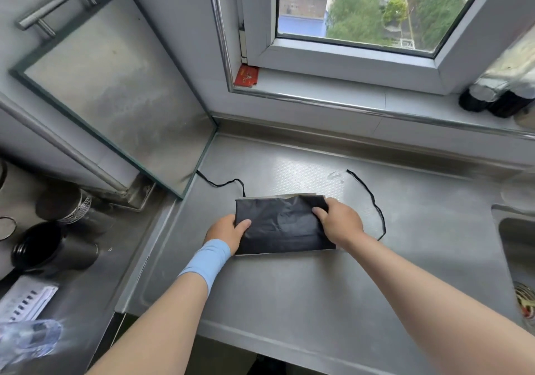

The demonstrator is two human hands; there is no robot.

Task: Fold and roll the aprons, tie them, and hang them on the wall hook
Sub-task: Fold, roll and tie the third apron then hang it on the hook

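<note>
A black apron (282, 225), folded into a small rectangle with a pale lining at its edges, lies on the steel counter (289, 296). My left hand (227, 231), with a light blue band on the wrist, grips the apron's left edge, thumb on top. At the upper right corner, my right hand (340, 221) pinches the cloth. One thin black tie string (223, 183) trails off to the left, and another string (373, 201) loops out on the right. No wall hook is in view.
A glass-fronted cabinet door (115, 85) leans open on the left. Dark cups (55, 247) and metal containers stand on a lower shelf at left. A sink (518, 247) sits at the right edge. Dark bottles (492, 99) stand on the window sill.
</note>
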